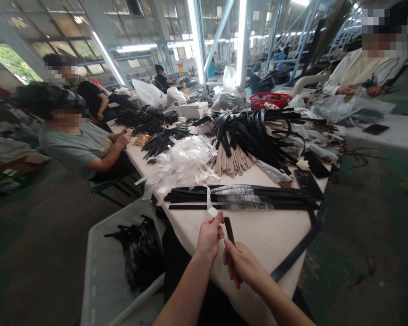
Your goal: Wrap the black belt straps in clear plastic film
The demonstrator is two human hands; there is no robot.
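My left hand (210, 234) is closed, its thumb and finger pinching a thin white strip (210, 203). The strip curls up from the fingertips toward a heap of similar white strips (185, 160). Wrapped round a flat black strap (229, 230), my right hand (240, 263) is closed, with the strap's end sticking up beside my left fingers. A longer black length (299, 251) passes behind my right forearm over the table's right side; whether it is the same strap, I cannot tell. Just beyond my hands lie black straps (197, 194) in a row, partly covered with clear film.
On the white table (251, 235) are piled black straps (248, 131), pale strips (229, 160), a phone-like dark slab (308, 184) and a red basket (270, 99). A white bin (95, 262) with black pieces stands at left. Co-workers sit left (78, 149) and right (350, 72).
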